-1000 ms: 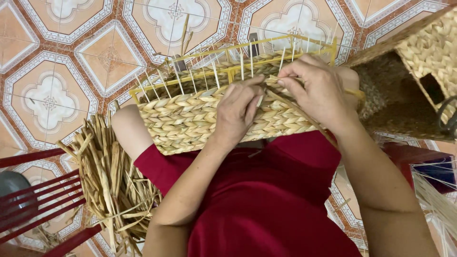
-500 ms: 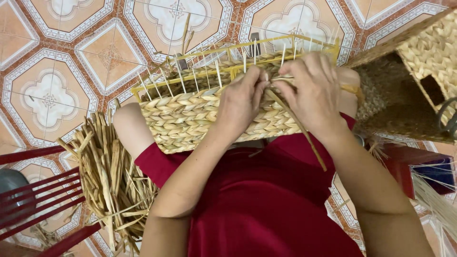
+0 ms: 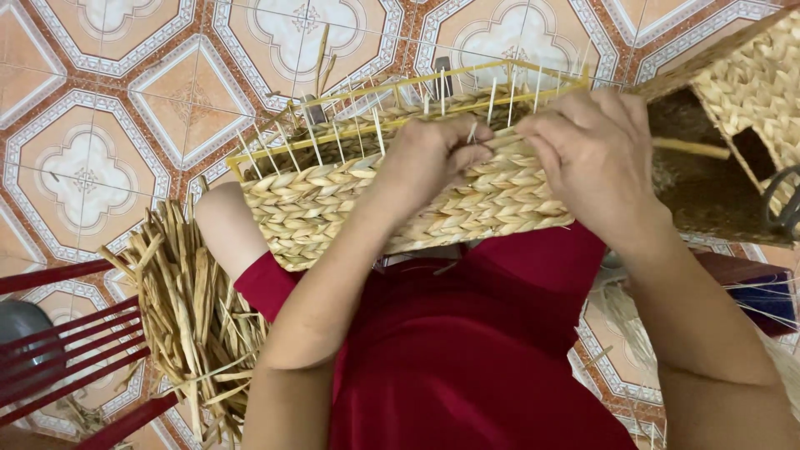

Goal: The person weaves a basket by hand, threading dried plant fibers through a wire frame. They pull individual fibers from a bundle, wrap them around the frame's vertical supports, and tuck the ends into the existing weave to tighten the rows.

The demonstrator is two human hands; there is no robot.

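Observation:
A half-woven straw basket [image 3: 333, 200] on a yellow wire frame rests on my lap, over a red garment. My left hand [image 3: 429, 158] sits on the top row of the weave, fingers pinched on a pale straw strand [image 3: 492, 143] between the upright wires. My right hand [image 3: 596, 146] grips the basket's upper right edge and the same strand, thumb pressed against the weave. The two hands are almost touching.
A bundle of loose dried straw [image 3: 192, 308] lies on the patterned tile floor at my left. A red slatted chair [image 3: 58, 350] stands at the lower left. A finished woven basket [image 3: 733, 125] lies on its side at the right.
Both hands have drawn closer together on the top row of the weave, and the dangling strand below my right hand has been pulled up into the weave.

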